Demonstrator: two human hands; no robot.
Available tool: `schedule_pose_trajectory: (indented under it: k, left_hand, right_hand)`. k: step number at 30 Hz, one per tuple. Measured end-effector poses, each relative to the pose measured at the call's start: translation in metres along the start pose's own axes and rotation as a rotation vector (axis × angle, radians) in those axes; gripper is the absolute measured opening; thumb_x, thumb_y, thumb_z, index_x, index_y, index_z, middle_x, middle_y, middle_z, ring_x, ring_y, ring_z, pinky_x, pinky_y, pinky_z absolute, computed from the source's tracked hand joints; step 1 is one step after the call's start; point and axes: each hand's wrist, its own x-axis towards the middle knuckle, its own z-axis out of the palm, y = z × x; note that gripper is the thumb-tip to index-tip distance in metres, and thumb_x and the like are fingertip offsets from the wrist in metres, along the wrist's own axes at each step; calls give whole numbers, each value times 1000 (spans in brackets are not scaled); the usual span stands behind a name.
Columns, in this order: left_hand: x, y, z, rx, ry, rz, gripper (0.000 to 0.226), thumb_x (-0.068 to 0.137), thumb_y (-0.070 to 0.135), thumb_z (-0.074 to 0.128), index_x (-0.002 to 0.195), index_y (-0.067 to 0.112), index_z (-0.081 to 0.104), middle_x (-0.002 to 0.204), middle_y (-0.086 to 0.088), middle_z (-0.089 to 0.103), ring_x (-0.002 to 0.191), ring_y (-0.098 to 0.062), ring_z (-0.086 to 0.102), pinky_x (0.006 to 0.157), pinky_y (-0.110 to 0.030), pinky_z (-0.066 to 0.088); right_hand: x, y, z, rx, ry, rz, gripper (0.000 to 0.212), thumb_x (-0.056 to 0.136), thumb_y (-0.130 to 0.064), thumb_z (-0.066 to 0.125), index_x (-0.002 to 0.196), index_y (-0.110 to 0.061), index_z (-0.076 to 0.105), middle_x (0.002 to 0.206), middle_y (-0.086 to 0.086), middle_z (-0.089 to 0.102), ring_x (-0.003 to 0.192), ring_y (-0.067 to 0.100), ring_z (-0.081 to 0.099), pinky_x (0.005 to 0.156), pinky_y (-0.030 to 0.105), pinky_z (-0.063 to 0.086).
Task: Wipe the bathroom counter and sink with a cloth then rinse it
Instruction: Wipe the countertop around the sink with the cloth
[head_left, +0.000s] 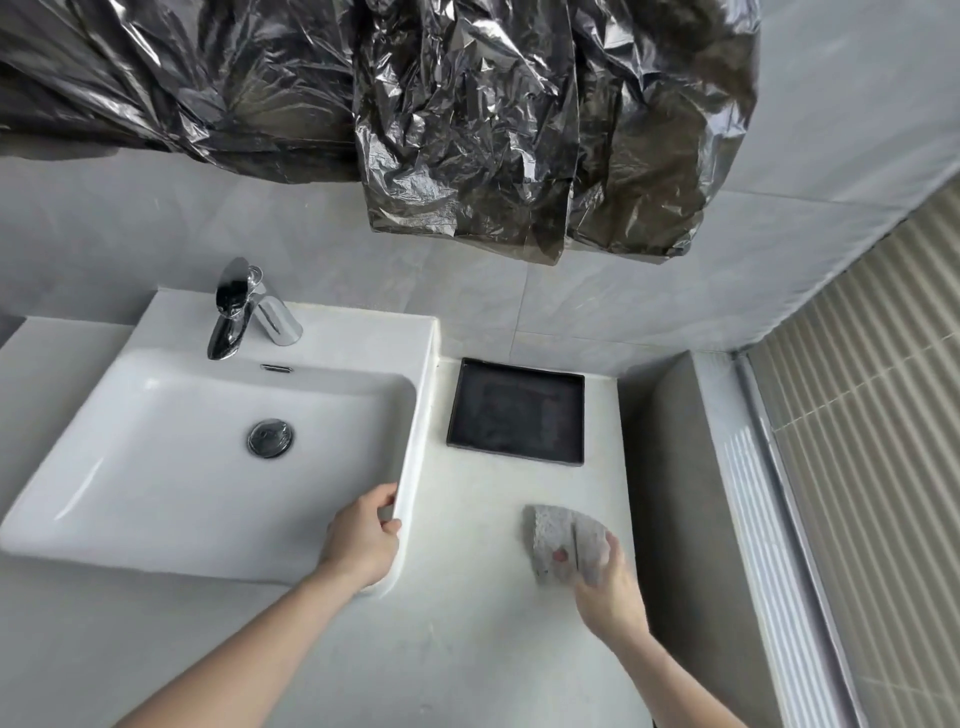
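Note:
A white rectangular sink (156, 441) sits on the pale counter (478, 613), with a chrome faucet (239, 312) at its back and a metal drain (269, 438) in the basin. My left hand (363, 540) grips the sink's front right corner rim, thumb on the outer side. A folded grey speckled cloth (561, 540) lies on the counter to the right of the sink. My right hand (605, 582) holds the cloth from its near side, fingers curled over it and pressing it on the counter.
A black square tray (517, 415) lies on the counter behind the cloth. Crumpled dark plastic sheeting (467, 130) hangs over the wall above. A grey ledge (670, 467) borders the counter on the right, with a ribbed beige wall beyond.

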Motion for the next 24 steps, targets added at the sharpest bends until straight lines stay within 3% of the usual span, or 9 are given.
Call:
schedule_pose_trajectory:
  k: [1, 4, 7, 10, 12, 14, 17, 21, 24]
  left_hand:
    - [-8, 1, 0, 0, 13, 5, 47, 91, 9, 63, 128, 36, 61, 105, 22, 65, 102, -11, 68, 93, -30, 51]
    - [-49, -2, -1, 4, 102, 156, 41, 91, 13, 65, 123, 38, 59, 105, 24, 57, 95, -1, 60, 84, -21, 46]
    - [-95, -29, 2, 45, 82, 324, 38, 90, 15, 64, 115, 43, 58, 115, 27, 54, 102, -1, 58, 82, -16, 48]
    - [-111, -81, 10, 203, -4, 226, 31, 87, 25, 63, 110, 45, 55, 120, 29, 49, 106, 4, 55, 81, -19, 49]
    - [-113, -122, 12, 296, -53, 112, 36, 85, 29, 64, 117, 42, 53, 127, 27, 44, 114, 1, 53, 89, -21, 46]
    - [-111, -158, 11, 386, -92, -27, 53, 86, 35, 65, 136, 30, 48, 141, 16, 36, 129, -12, 47, 103, -26, 42]
    - [-101, -196, 5, 442, -100, -259, 88, 84, 47, 66, 155, 17, 23, 161, -2, 15, 144, -30, 30, 114, -38, 37]
    - [-80, -208, 7, 451, -93, -383, 132, 66, 69, 70, 160, 21, -10, 166, -11, -17, 150, -47, 6, 120, -48, 24]
    - [-67, -199, 19, 469, -77, -394, 143, 60, 70, 77, 157, 27, -19, 164, -13, -27, 152, -44, -11, 119, -55, 24]
  right_hand:
    - [-5, 11, 6, -43, 11, -19, 78, 97, -53, 61, 157, -15, 29, 154, 12, 44, 134, 34, 51, 102, 40, 44]
    - [-8, 27, 23, -175, 45, -203, 79, 98, -34, 62, 162, -17, 20, 168, 18, 18, 155, 35, 18, 124, 44, 24]
    - [7, 24, 36, -252, 14, -218, 79, 98, -33, 59, 163, -20, 18, 172, 15, 3, 157, 38, 2, 128, 48, 12]
    - [26, 9, 49, -344, 12, -199, 74, 99, -50, 50, 160, -25, 16, 170, 14, -2, 155, 38, -6, 127, 53, 12]
    - [36, 2, 60, -426, 8, -156, 77, 98, -59, 42, 160, -26, 12, 169, 12, -3, 155, 37, -10, 124, 55, 15]
    - [42, -5, 74, -532, -11, -103, 80, 99, -59, 36, 163, -24, 1, 170, 12, -11, 155, 38, -15, 124, 55, 12]
    - [44, -27, 97, -610, -45, -196, 76, 103, -49, 33, 164, -22, -4, 171, 14, -16, 156, 39, -16, 126, 55, 8]
    - [42, -64, 128, -620, -135, -417, 70, 105, -36, 32, 165, -22, -2, 171, 11, -17, 157, 36, -18, 128, 53, 0]
    - [41, -88, 151, -657, -196, -564, 68, 106, -34, 31, 165, -22, 0, 171, 9, -19, 157, 32, -22, 129, 51, -3]
